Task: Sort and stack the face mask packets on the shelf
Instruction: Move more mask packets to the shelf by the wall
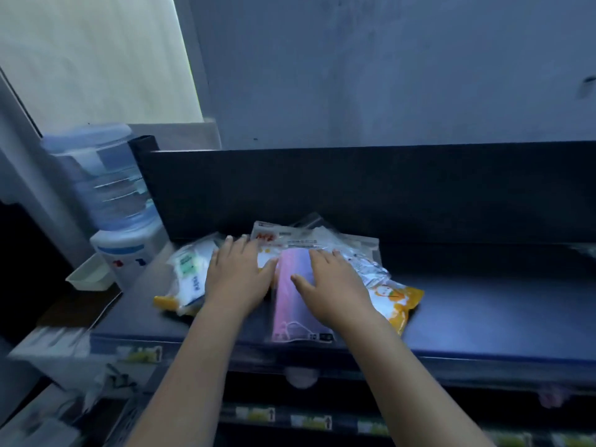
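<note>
A loose heap of face mask packets lies on the dark shelf [483, 314]. A clear packet of pink and purple masks [290, 304] lies in front, reaching the shelf's front edge. My left hand [238, 272] rests flat with straight fingers on packets at the heap's left, beside a white and green packet [190, 275]. My right hand [332, 285] lies flat across the pink packet and a yellow and white packet [393, 301]. A white packet with red print [283, 240] sits behind the hands.
A water dispenser [122, 253] with a blue bottle [103, 179] stands left of the shelf, a white tray [88, 275] beside it. The shelf's dark back panel [354, 191] rises behind the heap. Lower shelves with price labels [309, 421] run below.
</note>
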The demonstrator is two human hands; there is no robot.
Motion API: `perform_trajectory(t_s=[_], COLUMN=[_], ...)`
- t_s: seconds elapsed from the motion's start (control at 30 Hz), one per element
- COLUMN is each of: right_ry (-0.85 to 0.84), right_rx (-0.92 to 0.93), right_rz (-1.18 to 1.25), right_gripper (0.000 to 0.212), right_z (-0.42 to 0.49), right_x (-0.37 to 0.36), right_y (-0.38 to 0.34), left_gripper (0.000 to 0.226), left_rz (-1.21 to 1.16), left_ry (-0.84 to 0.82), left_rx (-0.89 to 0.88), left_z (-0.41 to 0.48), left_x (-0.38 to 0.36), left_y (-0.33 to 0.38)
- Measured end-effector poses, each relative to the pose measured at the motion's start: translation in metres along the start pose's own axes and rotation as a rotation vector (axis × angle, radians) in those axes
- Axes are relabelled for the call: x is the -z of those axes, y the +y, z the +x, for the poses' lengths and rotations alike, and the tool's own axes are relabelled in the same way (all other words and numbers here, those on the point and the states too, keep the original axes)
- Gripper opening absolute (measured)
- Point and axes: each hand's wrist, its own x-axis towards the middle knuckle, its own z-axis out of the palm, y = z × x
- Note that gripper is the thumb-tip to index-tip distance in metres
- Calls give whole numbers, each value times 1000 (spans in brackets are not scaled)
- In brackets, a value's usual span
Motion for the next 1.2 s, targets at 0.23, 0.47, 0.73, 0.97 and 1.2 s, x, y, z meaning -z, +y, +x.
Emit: perform_trajectory(t_s=[0.23,0.47,0.73,0.97,1.2], right_ry=[-168,-52,68,429,388], right_rx=[-267,-398,-505,-461,-489], right_rz=[-87,-47,-2,482,886], right_gripper=[88,95,115,88,44], right_z=[13,19,11,21,34], right_x=[-41,-53,-50,-35,-14], right_y=[-49,-62,-55,-37,-14], left_gripper=[75,103,70,42,34], left_rz=[25,-242,-824,-1429,-1574], left_ry=[-43,-221,252,143,-86], left_rx=[138,381,549,772,579], left_z=[3,3,1,13,9], left_x=[1,-4,4,18,12], left_y=[-76,-90,-93,-92,-70])
